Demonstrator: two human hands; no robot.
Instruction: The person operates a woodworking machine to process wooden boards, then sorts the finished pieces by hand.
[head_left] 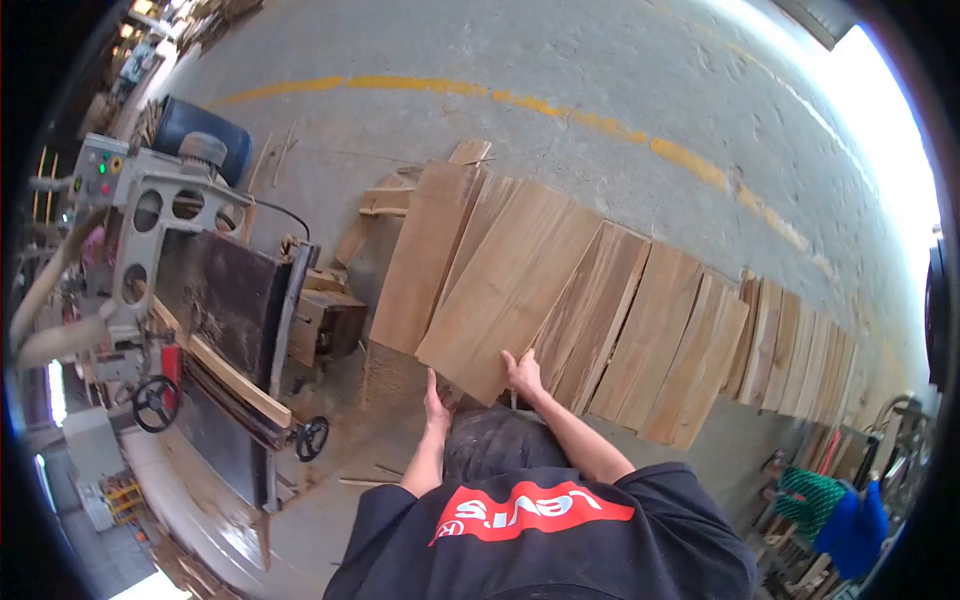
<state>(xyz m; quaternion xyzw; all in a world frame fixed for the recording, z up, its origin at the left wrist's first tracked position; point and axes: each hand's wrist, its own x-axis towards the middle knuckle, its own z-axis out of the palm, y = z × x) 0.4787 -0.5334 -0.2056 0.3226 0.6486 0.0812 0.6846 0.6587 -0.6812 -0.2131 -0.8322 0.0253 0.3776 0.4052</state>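
Plank (510,290) end between both grips, leaning

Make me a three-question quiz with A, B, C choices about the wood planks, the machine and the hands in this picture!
1. Where do the pale flat wooden planks stand?
A. leaning in a row against the grey concrete wall
B. stacked on the machine
C. hanging from the ceiling

2. What colour is the long painted stripe on the wall?
A. blue
B. yellow
C. green

3. What are the hands doing?
A. resting in pockets
B. turning a wheel
C. gripping the lower edge of one wide pale plank

Answers: 1 A, the planks tilt side by side onto the wall. 2 B, the stripe shows yellow. 3 C, the left hand and the right hand both press the plank's bottom edge.
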